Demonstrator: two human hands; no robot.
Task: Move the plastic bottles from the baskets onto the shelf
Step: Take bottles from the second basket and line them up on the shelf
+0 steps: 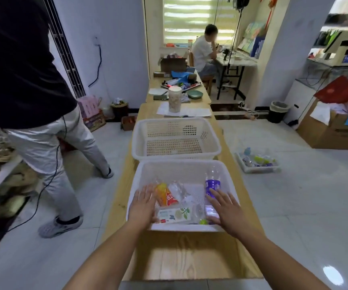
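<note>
Both forearms reach over the wooden desk (179,258) into the near white basket (190,170). Left hand (142,203) lies flat at the basket's left side, fingers (148,190) straight and spread beside an orange-labelled bottle (164,194), gripping nothing. Right hand (224,208) is likewise spread, its fingertips at a purple-labelled bottle (211,183); whether they touch is unclear. A white-and-green-labelled bottle (175,214) lies between the hands. Beyond stands a second basket (176,139).

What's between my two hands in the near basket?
Head view: between left hand and right hand lie an orange-labelled bottle, a clear bottle and a white-labelled bottle on its side.
</note>
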